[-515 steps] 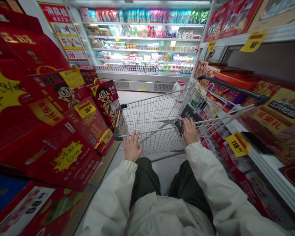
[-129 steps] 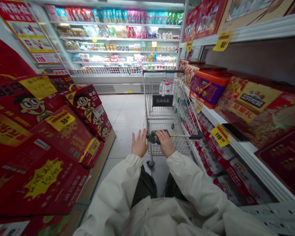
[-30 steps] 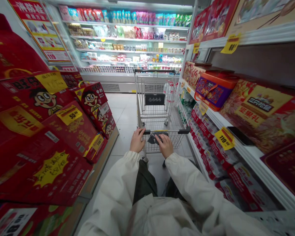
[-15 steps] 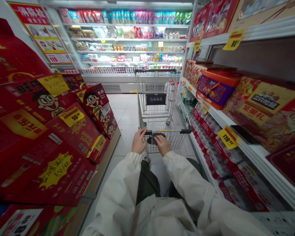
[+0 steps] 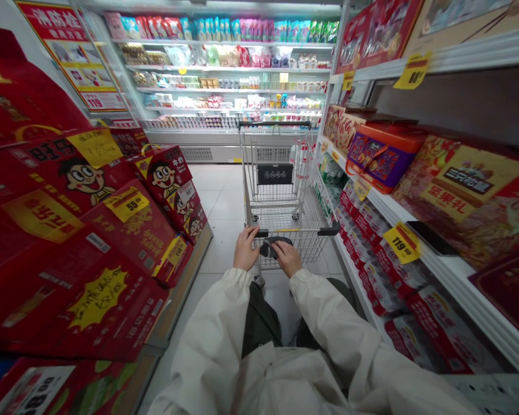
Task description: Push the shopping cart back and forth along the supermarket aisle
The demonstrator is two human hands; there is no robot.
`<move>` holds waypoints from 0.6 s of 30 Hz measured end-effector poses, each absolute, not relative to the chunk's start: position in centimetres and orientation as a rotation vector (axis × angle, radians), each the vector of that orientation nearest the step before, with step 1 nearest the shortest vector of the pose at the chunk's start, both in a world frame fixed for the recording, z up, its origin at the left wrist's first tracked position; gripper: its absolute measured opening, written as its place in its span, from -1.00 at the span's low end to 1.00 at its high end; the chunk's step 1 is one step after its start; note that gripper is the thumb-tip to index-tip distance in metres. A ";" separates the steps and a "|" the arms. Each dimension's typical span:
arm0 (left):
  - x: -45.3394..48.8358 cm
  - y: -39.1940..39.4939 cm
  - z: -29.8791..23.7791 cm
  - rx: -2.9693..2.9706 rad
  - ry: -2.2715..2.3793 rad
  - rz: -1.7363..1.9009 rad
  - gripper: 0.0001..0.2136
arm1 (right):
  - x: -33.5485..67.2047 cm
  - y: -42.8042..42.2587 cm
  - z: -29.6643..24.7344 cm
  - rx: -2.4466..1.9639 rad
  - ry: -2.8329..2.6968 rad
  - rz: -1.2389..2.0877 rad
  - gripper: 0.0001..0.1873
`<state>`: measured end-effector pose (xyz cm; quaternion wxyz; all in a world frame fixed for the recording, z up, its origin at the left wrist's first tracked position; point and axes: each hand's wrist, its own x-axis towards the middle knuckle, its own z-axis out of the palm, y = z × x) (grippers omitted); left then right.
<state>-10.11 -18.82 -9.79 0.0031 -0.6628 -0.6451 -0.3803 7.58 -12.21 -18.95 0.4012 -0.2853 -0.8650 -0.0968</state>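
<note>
A metal shopping cart (image 5: 300,253) stands right in front of me. My left hand (image 5: 244,249) is curled at the left end of its handle (image 5: 305,230), fingertips at the black grip and thumb towards me. Just right of it, on the near side of the handle, is a small dark grey item (image 5: 270,246) with a lighter edge; its kind I cannot make out. My right hand (image 5: 288,257) closes over the right part of that item, hiding some of it. Both wrists come out of cream sleeves.
A second cart (image 5: 275,144) with a black panel stands ahead, before a refrigerated display (image 5: 225,90). Red gift boxes (image 5: 112,288) are stacked on the left. On the right shelf are an orange-purple box (image 5: 383,153) and a phone-like dark slab (image 5: 430,237) behind a price tag.
My right hand and the dark grey item have shifted slightly right and down, and the fingers lie closer over it. My left hand has barely moved.
</note>
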 end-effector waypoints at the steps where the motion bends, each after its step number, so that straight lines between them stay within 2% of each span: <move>1: -10.1 -18.8 -9.8 -2.073 -2.022 -1.204 -0.37 | 7.6 -12.2 -18.8 -0.712 -2.186 -0.255 -0.59; 10: -9.7 -18.9 -9.8 -2.068 -2.031 -1.232 -0.37 | 7.7 -11.2 -18.3 -0.551 -2.245 -0.222 -0.45; 18: -9.9 -19.0 -9.6 -2.059 -2.038 -1.192 -0.35 | 8.7 -11.7 -17.2 -0.610 -2.206 -0.206 -0.50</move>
